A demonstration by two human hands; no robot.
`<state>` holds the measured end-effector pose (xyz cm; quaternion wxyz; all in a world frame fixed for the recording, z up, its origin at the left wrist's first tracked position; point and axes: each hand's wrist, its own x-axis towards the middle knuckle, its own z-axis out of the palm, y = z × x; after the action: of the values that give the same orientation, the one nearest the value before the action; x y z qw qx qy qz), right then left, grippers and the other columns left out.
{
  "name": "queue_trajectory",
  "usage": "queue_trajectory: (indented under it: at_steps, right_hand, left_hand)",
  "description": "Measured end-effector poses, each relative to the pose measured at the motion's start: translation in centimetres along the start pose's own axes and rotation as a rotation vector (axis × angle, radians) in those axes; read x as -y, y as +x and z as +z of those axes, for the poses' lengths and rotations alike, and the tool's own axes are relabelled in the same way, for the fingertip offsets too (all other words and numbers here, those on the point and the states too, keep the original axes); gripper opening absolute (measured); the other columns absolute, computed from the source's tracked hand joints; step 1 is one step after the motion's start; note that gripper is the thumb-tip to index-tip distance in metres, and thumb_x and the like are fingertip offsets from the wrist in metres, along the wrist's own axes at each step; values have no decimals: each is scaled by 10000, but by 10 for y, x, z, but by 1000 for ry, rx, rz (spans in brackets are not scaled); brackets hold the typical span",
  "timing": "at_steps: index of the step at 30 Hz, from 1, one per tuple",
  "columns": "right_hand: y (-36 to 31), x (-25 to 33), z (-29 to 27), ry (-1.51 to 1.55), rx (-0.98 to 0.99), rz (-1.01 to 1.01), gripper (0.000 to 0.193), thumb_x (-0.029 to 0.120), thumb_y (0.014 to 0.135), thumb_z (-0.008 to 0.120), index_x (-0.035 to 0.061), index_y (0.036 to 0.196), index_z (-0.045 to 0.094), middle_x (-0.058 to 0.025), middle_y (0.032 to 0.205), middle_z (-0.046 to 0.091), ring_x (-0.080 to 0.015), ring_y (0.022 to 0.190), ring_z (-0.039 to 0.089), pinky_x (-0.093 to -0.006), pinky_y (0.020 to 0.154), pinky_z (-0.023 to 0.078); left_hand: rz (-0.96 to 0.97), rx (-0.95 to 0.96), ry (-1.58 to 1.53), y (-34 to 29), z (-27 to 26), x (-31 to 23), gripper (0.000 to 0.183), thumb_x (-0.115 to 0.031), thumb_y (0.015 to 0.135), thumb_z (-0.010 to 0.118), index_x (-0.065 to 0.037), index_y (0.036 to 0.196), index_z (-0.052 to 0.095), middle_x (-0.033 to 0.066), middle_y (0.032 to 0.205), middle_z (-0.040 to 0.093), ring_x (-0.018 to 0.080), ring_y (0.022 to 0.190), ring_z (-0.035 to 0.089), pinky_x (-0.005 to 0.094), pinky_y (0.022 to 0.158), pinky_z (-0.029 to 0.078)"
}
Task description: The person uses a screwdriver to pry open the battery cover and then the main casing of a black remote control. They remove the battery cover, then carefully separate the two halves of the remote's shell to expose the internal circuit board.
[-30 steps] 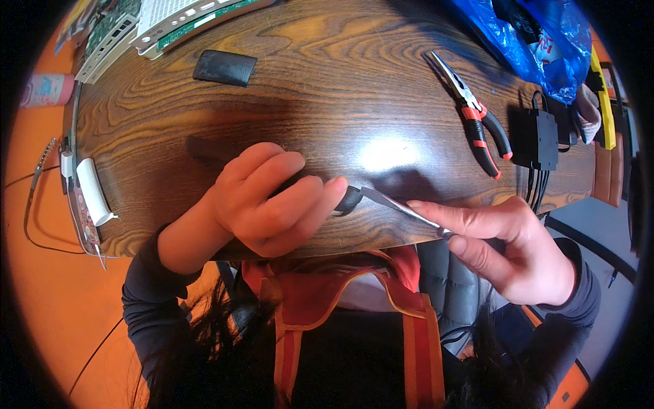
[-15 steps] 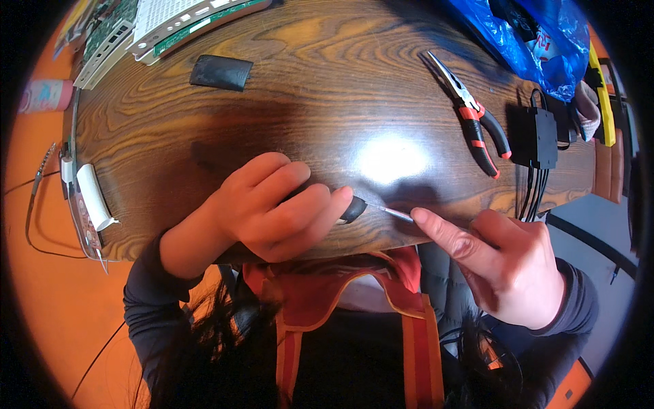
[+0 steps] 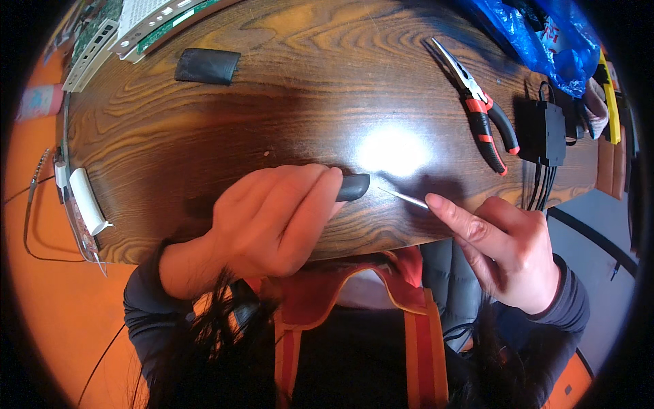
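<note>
My left hand (image 3: 272, 218) lies over a small dark grey device (image 3: 353, 186) near the front edge of the wooden table (image 3: 286, 88); only the device's right end shows past my fingertips. My right hand (image 3: 504, 245) is to its right and grips a thin silver metal tool (image 3: 403, 198), tweezers or a pick. The tool's tip points left, a short way from the device's end and not touching it.
Red-and-black needle-nose pliers (image 3: 480, 109) lie at the right. A black box with cables (image 3: 545, 133) sits beside them, under a blue plastic bag (image 3: 538, 34). A black flat pad (image 3: 207, 66) and circuit boards (image 3: 136, 20) are at the far left. A white part (image 3: 87, 201) rests on the left edge.
My right hand has drawn back to the right, pulling the metal tool's tip away from the dark device. My left hand stays over the device, which shows a little more at its right end.
</note>
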<state>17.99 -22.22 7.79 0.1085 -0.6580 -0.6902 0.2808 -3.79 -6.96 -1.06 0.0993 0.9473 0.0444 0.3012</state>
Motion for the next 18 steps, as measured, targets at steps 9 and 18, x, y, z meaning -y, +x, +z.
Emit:
queue_trajectory:
  at_steps: [9,18]
  right_hand:
    - [5,-3,3,-25,-39,-35,531,-62,736,631,120,1234,595,-62,609,462,-195,484,485,-313,455,399]
    - [21,-5,5,-45,-15,-75,561,-64,693,650,127,1219,611,-50,599,439,-184,463,475,-308,440,392]
  left_hand:
    - [-115,101,73,8,-8,7,327,-208,684,691,2,908,577,75,790,547,171,619,544,255,510,431]
    - [-237,285,270,6,-8,-1,221,-227,653,639,-83,765,515,18,657,408,143,539,432,248,446,330]
